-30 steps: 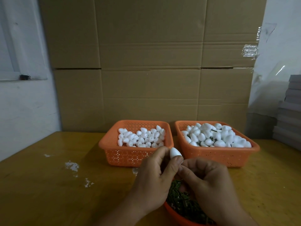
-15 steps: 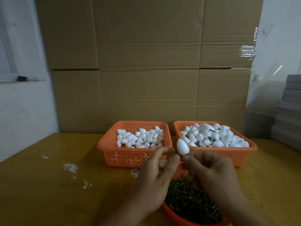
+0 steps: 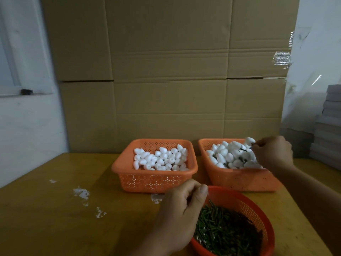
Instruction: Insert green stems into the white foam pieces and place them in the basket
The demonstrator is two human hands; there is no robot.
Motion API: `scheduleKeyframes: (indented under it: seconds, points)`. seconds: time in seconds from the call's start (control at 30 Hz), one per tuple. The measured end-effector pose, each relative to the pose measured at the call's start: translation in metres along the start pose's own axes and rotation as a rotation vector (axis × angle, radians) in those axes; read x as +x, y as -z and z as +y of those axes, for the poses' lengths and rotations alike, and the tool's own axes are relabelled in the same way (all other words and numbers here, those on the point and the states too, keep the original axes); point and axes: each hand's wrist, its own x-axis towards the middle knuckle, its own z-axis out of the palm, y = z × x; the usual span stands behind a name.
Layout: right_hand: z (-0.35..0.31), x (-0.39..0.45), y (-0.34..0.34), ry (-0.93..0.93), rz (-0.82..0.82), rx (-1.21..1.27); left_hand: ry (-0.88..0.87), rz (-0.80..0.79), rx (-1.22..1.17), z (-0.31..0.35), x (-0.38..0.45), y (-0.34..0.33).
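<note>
Pinching a stem, your right hand [image 3: 273, 154] holds the foam piece [image 3: 250, 140] above the right basket [image 3: 238, 179]; your left hand [image 3: 182, 206], loosely curled and empty, sits nearest the stems [image 3: 225, 230].

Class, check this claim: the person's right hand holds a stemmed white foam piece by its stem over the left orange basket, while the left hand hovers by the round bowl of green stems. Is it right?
Not quite. The head view shows the right hand holding the stemmed foam piece over the right basket, not the left basket. The rest stands: the left hand is by the bowl of green stems.
</note>
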Motion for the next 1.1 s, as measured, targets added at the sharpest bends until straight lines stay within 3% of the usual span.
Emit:
scheduleKeyframes:
  seconds: [0.2,0.4,0.6,0.77,0.9,1.1]
  points:
    - [0.000,0.010,-0.008,-0.047,-0.078,-0.199,-0.018,0.012,0.018,-0.002,0.000,-0.001]
    - [-0.003,0.003,-0.002,-0.011,-0.094,-0.230,-0.041,0.007,0.028,-0.001,-0.001,-0.001]
    - [-0.004,-0.019,0.011,0.110,-0.048,-0.081,-0.045,0.002,0.022,0.003,-0.002,-0.001]
    - [-0.024,-0.062,0.033,0.122,-0.035,0.239,-0.021,0.020,0.047,0.000,0.000,-0.001]
    - [-0.035,-0.112,0.049,0.273,-0.241,0.287,0.026,-0.005,0.087,-0.003,0.003,0.001]
    - [-0.023,-0.141,0.042,0.494,-0.584,0.116,-0.011,0.144,0.214,-0.004,0.033,0.021]
